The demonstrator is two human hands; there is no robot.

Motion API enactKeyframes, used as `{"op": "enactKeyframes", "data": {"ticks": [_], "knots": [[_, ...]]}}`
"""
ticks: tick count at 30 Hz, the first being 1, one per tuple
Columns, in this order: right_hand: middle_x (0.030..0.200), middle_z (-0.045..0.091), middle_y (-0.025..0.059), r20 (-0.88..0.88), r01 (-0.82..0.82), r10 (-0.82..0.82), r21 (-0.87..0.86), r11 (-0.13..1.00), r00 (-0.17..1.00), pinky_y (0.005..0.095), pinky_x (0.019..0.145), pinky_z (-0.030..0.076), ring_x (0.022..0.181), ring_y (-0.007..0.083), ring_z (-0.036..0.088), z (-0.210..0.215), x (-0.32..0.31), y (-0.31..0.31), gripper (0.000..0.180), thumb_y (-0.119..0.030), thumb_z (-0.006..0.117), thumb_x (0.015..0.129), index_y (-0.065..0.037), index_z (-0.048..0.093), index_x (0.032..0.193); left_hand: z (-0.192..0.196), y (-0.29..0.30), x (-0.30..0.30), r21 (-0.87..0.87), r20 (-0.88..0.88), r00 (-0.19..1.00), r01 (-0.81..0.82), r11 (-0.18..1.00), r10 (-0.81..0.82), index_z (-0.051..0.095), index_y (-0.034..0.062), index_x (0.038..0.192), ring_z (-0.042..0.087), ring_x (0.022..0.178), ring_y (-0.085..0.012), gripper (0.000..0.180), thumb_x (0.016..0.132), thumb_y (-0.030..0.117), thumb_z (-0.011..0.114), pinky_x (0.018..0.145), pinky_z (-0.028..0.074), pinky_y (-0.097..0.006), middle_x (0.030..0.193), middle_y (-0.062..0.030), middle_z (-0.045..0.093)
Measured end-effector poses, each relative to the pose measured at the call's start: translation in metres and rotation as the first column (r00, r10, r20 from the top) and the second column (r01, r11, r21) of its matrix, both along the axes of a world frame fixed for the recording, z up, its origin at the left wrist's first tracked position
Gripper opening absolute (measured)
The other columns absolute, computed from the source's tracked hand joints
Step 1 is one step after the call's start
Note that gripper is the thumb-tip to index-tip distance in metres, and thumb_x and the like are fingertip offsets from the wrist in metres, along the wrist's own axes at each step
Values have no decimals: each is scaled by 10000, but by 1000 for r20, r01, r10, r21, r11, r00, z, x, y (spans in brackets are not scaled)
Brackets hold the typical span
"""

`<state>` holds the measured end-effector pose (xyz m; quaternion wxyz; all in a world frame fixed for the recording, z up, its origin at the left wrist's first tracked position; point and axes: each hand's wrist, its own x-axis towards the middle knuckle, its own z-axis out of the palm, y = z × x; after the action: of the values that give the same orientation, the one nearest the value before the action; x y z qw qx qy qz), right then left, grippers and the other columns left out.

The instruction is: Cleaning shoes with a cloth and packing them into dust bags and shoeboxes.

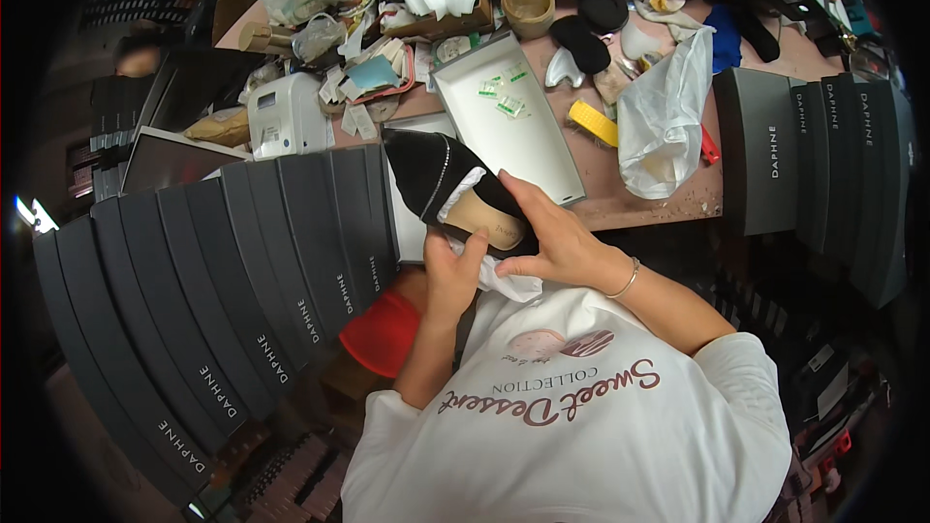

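A black pointed shoe with a sparkly strip across its upper is held up in front of my chest, its toe toward the far left. Crumpled white paper fills the front of its opening, and the beige insole shows behind. My left hand grips the heel end, thumb on the insole. Along the right side of the shoe, my right hand is closed around the heel area. A white cloth or tissue hangs beneath my hands. Just beyond the shoe lies an open white-lined box with small green-and-white packets.
Dark shoe boxes stand in a row at the left, and more at the right. A red plastic container sits by my left forearm. On the cluttered table are a white label printer, yellow brush and white bag.
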<state>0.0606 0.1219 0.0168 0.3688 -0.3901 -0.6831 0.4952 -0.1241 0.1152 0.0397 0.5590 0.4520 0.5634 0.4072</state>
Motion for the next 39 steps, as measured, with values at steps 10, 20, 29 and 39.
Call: {"op": "enactKeyframes", "data": {"ticks": [10,20,29,39], "knots": [[1004,637,134,-145,449,-505,-299,842,851,279,749,471,846,152,579,-11,40,-13,339,-123,538,928,26,504,1231,17,49,46,57,-24,932,362,930,-361,522,-6,1197,577,952,-141,405,844,132,662,868,462,-291,1081,-82,612],[960,555,130,22,155,-165,253,955,986,394,882,386,969,302,534,7,20,25,305,-65,618,785,-33,583,1086,-58,11,44,-577,806,409,380,723,429,448,120,1298,510,1166,-187,376,967,299,456,1030,406,-361,1271,-71,504],[1076,587,191,455,286,-437,363,887,776,443,832,472,966,355,587,-56,89,164,449,-361,650,820,-13,566,1090,-44,22,44,-466,883,126,135,874,451,600,16,1101,575,1063,-389,387,904,342,537,1017,403,-544,1061,-242,628],[1057,575,209,302,329,-376,196,924,876,426,880,448,1000,371,562,-77,115,179,411,-106,567,777,-17,521,1176,-63,22,50,-595,705,387,-134,792,595,559,17,1188,598,1041,-311,398,932,319,522,938,492,-453,1138,-164,615]]}}
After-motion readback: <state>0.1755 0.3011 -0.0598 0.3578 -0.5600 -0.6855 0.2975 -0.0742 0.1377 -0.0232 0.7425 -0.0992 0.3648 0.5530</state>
